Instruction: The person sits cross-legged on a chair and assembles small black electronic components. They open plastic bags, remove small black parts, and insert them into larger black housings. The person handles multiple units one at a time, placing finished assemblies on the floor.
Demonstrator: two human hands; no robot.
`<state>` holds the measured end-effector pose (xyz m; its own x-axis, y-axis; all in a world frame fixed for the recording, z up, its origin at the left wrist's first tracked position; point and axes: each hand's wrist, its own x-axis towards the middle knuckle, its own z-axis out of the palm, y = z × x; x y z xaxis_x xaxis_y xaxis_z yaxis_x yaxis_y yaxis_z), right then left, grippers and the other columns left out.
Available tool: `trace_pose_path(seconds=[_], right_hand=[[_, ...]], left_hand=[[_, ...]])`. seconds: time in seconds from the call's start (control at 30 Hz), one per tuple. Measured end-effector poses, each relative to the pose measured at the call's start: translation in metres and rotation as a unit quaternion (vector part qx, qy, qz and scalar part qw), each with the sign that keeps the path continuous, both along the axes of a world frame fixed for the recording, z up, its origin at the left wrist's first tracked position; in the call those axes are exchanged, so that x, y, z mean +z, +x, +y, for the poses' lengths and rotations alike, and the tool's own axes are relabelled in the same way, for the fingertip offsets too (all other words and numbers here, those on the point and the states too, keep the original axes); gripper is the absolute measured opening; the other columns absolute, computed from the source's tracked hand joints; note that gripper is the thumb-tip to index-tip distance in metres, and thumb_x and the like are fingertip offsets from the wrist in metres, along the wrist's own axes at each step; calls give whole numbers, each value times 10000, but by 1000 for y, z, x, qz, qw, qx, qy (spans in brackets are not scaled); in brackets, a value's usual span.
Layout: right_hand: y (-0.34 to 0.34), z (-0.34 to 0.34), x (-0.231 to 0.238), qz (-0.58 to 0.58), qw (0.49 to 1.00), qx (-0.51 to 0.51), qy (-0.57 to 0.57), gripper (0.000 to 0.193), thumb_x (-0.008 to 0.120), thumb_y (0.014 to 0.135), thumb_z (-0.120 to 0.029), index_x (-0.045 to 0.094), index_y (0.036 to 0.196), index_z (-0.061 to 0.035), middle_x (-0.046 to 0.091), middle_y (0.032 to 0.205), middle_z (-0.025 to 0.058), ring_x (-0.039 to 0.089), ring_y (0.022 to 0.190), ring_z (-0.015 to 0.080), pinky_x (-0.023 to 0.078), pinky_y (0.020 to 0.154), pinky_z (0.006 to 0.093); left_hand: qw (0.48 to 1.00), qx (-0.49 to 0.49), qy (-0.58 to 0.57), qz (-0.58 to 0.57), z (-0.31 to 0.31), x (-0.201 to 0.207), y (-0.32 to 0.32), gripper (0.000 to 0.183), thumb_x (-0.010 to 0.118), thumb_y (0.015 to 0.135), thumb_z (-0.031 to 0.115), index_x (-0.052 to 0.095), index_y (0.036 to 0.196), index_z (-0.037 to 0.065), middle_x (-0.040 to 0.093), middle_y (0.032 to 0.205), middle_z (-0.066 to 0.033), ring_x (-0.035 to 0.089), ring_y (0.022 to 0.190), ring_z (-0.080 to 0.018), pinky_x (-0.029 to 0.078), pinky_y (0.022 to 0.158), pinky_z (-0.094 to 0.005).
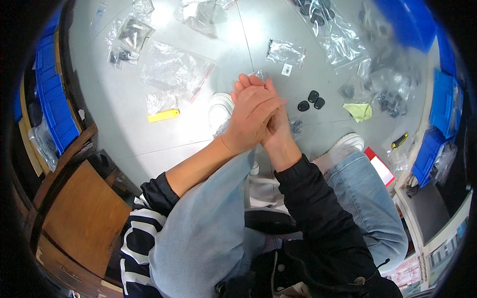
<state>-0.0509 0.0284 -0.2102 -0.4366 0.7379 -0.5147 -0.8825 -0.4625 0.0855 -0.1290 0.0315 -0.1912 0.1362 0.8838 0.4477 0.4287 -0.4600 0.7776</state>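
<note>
In front of my knees, both my hands are together above the floor. My left hand lies across my right hand and is closed round it, its fingers reaching over the palm. Beneath it, my right hand has its palm up and its fingers stretched out; most of the palm is hidden. No object shows in either hand. Closest on the right are three small black rounded pieces on the floor. Beyond the fingertips lies a small clear zip bag with tiny dark parts in it.
A large clear plastic bag and a yellow strip-shaped item lie left on the grey floor. To the right are a yellow-green cloth, a yellow-black cutter and bagged black parts. Blue bins and a wooden stool flank me.
</note>
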Motion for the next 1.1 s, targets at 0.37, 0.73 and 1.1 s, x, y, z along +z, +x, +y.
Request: trace_pose_path(seconds=[0.37,0.73,1.1], right_hand=[[17,-11,-29,87,983,-38,-159,256,517,893,-262,547,903,-7,582,919,110,577,833,216,510,761,332],[99,-51,-48,-80,975,-30,-205,257,522,895,-280,518,764,-59,535,756,73,499,653,158,475,587,267],[108,-35,-38,-116,979,-17,-168,263,491,909,-279,538,825,-34,566,847,96,551,741,180,516,690,315]], left_hand=[[953,87,-228,-178,0,-9,-9,140,451,890,77,541,817,-1,537,840,-101,521,765,-181,416,706,-273],[898,-42,-216,380,0,-114,-4,840,772,584,256,350,1277,35,409,1213,-110,365,1175,-270,243,1010,-469],[932,-61,-209,290,7,-126,6,730,724,638,128,370,1275,81,488,1137,-81,447,1089,-258,244,1024,-462]])
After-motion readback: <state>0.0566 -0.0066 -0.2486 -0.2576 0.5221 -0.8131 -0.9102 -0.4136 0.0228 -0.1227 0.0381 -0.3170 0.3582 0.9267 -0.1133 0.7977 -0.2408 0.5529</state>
